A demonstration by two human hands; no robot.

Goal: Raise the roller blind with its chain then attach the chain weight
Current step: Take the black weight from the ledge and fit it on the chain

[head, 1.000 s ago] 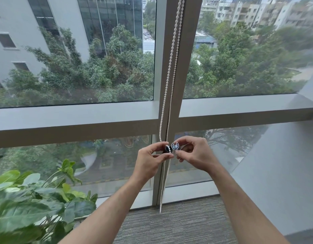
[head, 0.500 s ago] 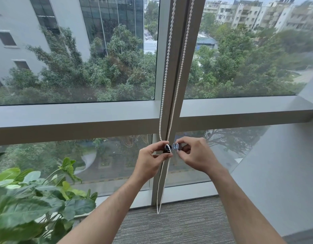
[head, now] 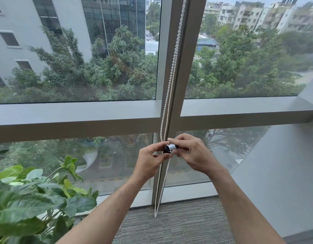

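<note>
Both hands meet in front of the grey vertical window mullion (head: 178,85), at the middle of the scene. The left hand (head: 148,161) pinches the dark half of the small round black-and-white chain weight (head: 170,148) between thumb and fingertips; the right hand (head: 192,154) closes thumb and forefinger on its white half, just beside the left fingers. The white plastic beaded blind chain (head: 171,76) hangs as two strands from above the frame, runs between the hands at the weight, and ends in a loop near the grey ribbed carpet (head: 178,226). No blind fabric shows over the glass, so the raising looks done.

The weight seems light, hard and smooth, small enough to slip from fingertips, so a firm pinch on each half's rim is the sensible hold. The chain is limp and swings freely; it likely needs steadying close to the weight, not lower down. Whether the halves already enclose a strand cannot be told. A leafy green potted plant (head: 29,199) stands near left.
</note>
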